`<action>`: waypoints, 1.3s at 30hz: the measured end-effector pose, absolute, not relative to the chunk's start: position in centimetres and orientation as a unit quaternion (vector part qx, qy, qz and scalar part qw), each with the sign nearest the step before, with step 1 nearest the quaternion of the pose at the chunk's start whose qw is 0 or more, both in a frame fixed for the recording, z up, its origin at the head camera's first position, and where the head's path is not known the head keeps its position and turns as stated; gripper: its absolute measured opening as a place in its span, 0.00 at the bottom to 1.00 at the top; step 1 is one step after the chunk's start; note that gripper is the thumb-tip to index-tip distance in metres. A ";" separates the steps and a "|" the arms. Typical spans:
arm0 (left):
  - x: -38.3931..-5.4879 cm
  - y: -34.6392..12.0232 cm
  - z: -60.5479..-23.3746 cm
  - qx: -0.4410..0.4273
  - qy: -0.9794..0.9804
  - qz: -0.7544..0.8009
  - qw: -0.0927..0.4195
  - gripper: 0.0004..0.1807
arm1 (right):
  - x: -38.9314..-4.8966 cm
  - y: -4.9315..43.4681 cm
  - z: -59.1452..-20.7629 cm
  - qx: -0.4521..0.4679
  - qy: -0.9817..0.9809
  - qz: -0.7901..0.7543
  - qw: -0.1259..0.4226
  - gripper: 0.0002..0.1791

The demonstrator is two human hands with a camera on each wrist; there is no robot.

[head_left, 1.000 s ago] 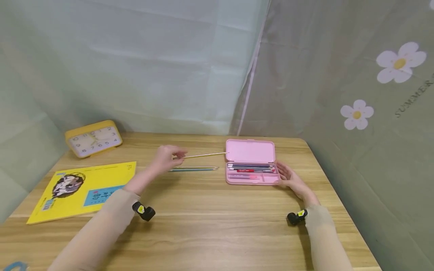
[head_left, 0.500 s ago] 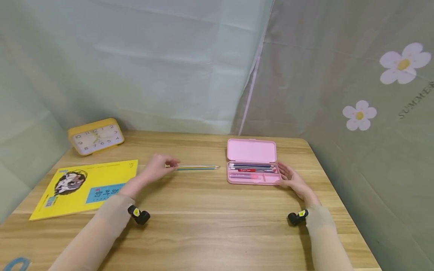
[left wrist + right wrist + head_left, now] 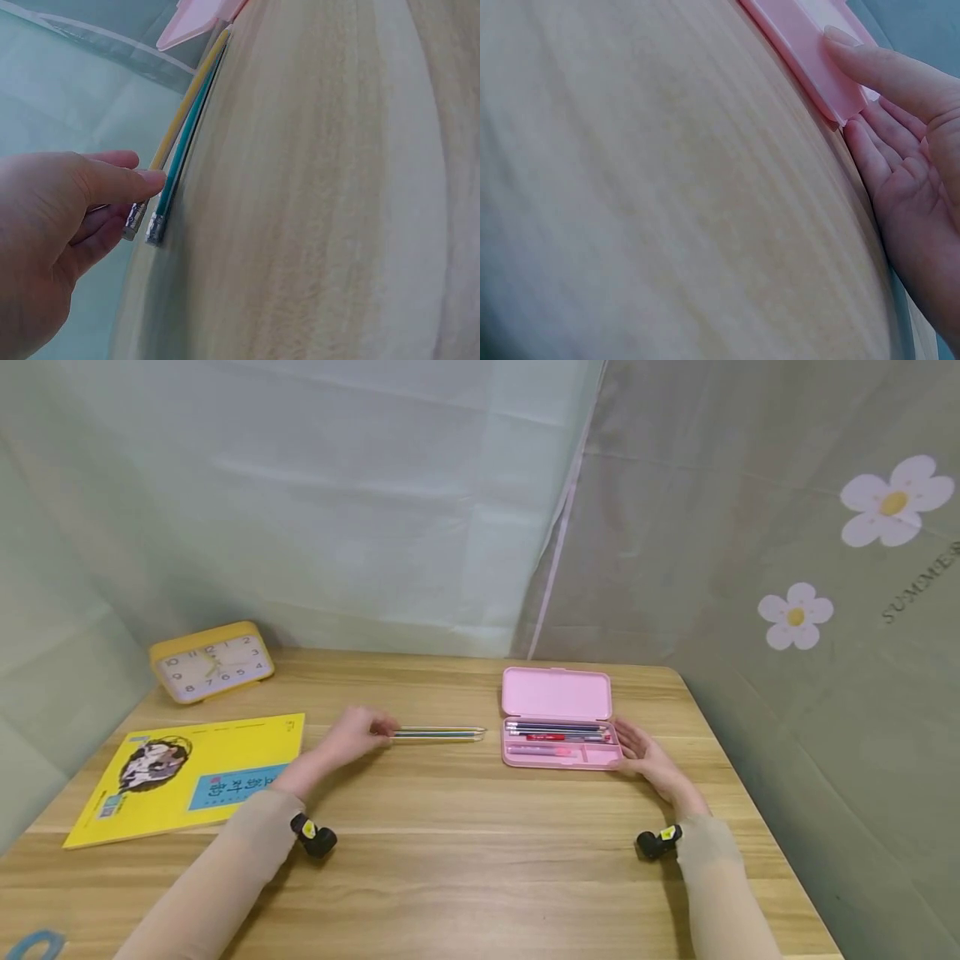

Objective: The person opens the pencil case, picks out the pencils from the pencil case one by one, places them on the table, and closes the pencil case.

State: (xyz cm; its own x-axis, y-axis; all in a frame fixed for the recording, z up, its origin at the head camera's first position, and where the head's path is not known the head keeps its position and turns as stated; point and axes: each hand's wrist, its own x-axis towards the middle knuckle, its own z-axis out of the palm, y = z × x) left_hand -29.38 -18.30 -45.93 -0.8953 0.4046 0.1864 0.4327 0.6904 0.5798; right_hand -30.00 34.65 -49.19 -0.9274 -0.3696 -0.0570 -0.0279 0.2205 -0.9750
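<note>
My left hand (image 3: 358,732) is at the eraser ends of pencils lying side by side on the table. In the left wrist view, its thumb and fingers pinch a yellow pencil (image 3: 180,116), just above the silver end. A teal pencil (image 3: 185,142) lies right beside it, and the fingers behind are partly hidden. On the right, my right hand (image 3: 651,762) holds the right end of an open pink pencil case (image 3: 557,693). Its thumb lies over the case's near rim, with the fingers against the end wall. Inside are dark pencils (image 3: 555,727), a red pen (image 3: 545,737) and a pink pen (image 3: 536,750).
A yellow book (image 3: 247,747) lies at the left, with a yellow alarm clock (image 3: 213,664) behind it. Part of a blue ring-shaped thing (image 3: 48,939) shows at the front left corner. Curtains (image 3: 375,527) hang behind the wooden table (image 3: 487,877).
My left hand has come down from above the table with a pencil, which now lies alongside the others, away from the case. The right hand has stayed at the case.
</note>
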 end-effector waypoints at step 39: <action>-29.4 -18.1 -46.7 -0.219 -0.930 -0.294 0.037 0.13 | -29.8 34.4 -48.9 -0.126 0.771 -0.608 0.139 0.52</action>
State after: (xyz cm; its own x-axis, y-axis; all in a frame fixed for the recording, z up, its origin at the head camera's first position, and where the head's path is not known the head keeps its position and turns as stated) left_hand -29.45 -18.07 -46.73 -0.9012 0.3857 0.1976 0.4292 0.7313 0.5301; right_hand -29.83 34.42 -48.89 -0.9298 -0.3630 -0.0610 -0.0254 0.2286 -0.9732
